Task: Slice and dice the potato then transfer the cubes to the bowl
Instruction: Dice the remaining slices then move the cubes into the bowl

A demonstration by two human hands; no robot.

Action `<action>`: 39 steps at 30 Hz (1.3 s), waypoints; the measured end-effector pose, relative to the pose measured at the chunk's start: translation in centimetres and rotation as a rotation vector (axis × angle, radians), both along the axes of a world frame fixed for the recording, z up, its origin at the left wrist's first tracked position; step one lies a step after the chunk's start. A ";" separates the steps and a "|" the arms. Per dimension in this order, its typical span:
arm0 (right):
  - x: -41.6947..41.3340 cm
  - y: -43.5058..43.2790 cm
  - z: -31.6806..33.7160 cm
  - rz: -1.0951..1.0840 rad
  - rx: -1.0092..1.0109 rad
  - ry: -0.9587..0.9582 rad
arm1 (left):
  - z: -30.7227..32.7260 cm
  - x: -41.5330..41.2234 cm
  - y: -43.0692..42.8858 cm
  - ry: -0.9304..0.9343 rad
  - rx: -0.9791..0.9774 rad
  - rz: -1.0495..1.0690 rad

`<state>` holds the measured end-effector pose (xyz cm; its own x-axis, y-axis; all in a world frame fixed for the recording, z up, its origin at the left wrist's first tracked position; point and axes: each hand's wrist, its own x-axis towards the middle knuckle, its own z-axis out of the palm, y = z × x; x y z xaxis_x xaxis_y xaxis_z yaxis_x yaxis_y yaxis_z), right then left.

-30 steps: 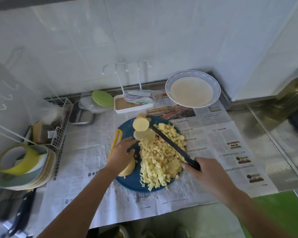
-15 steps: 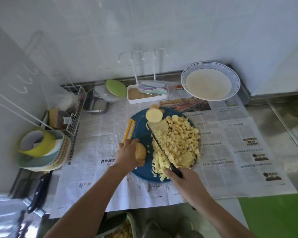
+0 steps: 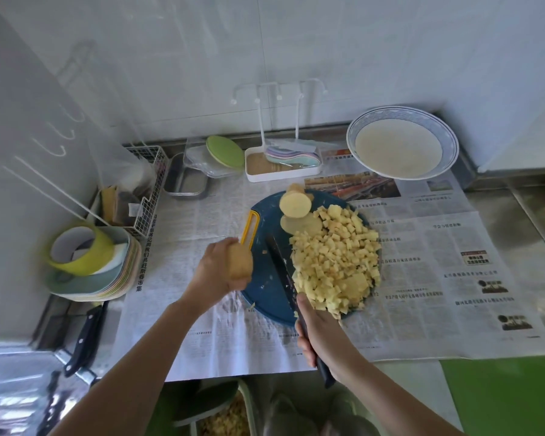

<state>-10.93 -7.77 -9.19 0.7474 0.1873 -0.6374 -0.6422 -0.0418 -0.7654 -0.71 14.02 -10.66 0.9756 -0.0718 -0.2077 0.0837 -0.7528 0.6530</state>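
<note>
Right hand (image 3: pixel 320 335), nearest, wraps the dark handle of the knife (image 3: pixel 280 269) (long axis near to far, tip tilted slightly left). The blade lies across the blue cutting board (image 3: pixel 266 297), touching the left edge of the potato cubes (image 3: pixel 337 259). Left hand (image 3: pixel 214 272) grips a potato piece (image 3: pixel 240 262) at the board's left rim, and bare board shows between piece and blade. At the far edge sits a potato end (image 3: pixel 295 204). The bowl (image 3: pixel 450 149) stands beyond to the right on newspaper (image 3: pixel 438 278), well apart.
</note>
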 end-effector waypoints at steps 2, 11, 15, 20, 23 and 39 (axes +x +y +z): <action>-0.3 0.7 -0.1 -0.013 0.073 0.065 | 0.2 0.4 0.8 -0.056 -0.116 0.113; -2.3 4.0 -2.2 0.085 0.153 0.152 | 1.5 1.2 2.3 -0.038 -0.340 0.378; -2.0 3.6 -2.8 0.010 0.060 0.096 | 1.2 0.4 2.1 -0.034 -0.272 0.301; -1.0 2.5 -2.5 -0.207 0.024 0.151 | 0.9 0.2 0.8 0.004 -0.155 0.153; -0.9 1.6 -2.3 -0.302 0.010 0.187 | 1.2 -0.1 -0.6 0.039 0.028 -0.028; -0.2 -0.6 0.4 -0.364 0.106 0.299 | 0.6 0.8 -2.9 0.135 0.401 -0.664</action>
